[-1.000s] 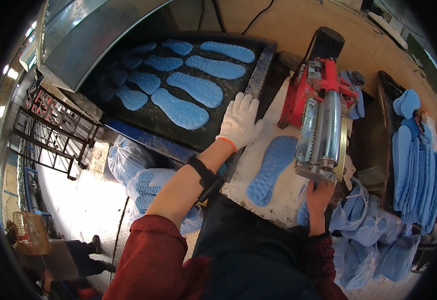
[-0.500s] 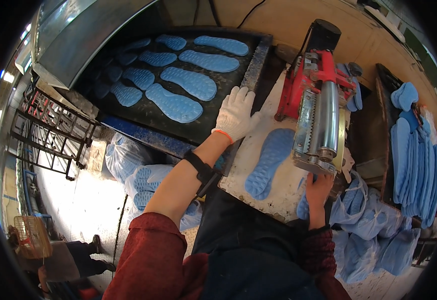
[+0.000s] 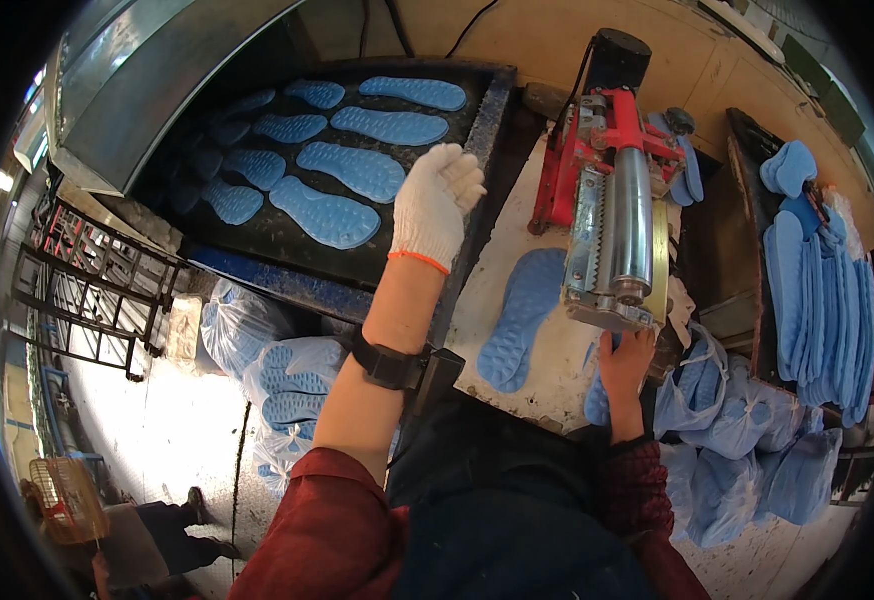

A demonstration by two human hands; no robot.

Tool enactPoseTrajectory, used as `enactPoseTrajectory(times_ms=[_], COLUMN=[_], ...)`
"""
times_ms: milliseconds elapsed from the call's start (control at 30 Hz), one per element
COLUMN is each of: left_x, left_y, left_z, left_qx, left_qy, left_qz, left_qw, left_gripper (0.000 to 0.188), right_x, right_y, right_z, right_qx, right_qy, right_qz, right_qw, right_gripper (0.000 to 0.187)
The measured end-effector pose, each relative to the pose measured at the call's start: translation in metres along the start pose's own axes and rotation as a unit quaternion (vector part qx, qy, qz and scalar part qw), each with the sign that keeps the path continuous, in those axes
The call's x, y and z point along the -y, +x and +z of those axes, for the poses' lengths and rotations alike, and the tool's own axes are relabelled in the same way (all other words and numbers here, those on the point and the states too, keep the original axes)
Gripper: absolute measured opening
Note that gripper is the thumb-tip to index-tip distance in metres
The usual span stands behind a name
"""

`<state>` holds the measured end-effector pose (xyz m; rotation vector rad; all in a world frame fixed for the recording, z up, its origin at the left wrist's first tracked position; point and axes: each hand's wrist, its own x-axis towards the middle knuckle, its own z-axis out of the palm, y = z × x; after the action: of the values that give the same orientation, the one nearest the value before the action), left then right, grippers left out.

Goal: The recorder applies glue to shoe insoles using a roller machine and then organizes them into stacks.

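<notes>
Two blue insoles (image 3: 519,325), kinda overlapping, lie on one whitish board (image 3: 557,375) left of one red roller machine (image 3: 631,230), bare right hand (image 3: 627,368) at its near end (can't tell if it's gripping), gloved left hand (image 3: 437,200) by the tray rim (image 3: 489,115), empty, fingers loosely half-curled.

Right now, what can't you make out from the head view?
In the head view:
Right hand, fingertips: hidden by the roller machine.
Blue piece beside it: partly covered by that hand.
Leftmost insoles: lost in shadow under the metal hood.
Person at lower left: cut off by the edge.
</notes>
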<state>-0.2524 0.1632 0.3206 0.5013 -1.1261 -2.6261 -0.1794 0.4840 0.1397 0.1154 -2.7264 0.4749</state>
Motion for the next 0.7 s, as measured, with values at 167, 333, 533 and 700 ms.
enactPoseTrajectory(times_ms=[167,333,533,700], left_x=[0.02,0.031,0.03,0.041], left_y=[0.012,0.03,0.033,0.045], left_z=[-0.014,-0.011,-0.021,-0.027], left_qx=[-0.002,0.08,0.11,0.073], left_qy=[-0.043,-0.021,0.262,0.56], left_qz=[-0.033,0.009,0.16,0.293], left_qw=[0.999,0.997,0.945,0.772], left_gripper=[0.039,0.037,0.033,0.025], right_x=[0.001,-0.005,-0.002,-0.005], right_y=[0.002,-0.002,-0.003,-0.003], right_z=[0.0,0.003,0.0,0.003], right_qx=[-0.001,0.005,-0.005,-0.01], right_qy=[0.033,0.012,0.02,0.048], right_qz=[-0.01,-0.005,-0.016,-0.009], right_qw=[0.999,1.0,1.0,0.999], right_gripper=[0.045,0.045,0.047,0.048])
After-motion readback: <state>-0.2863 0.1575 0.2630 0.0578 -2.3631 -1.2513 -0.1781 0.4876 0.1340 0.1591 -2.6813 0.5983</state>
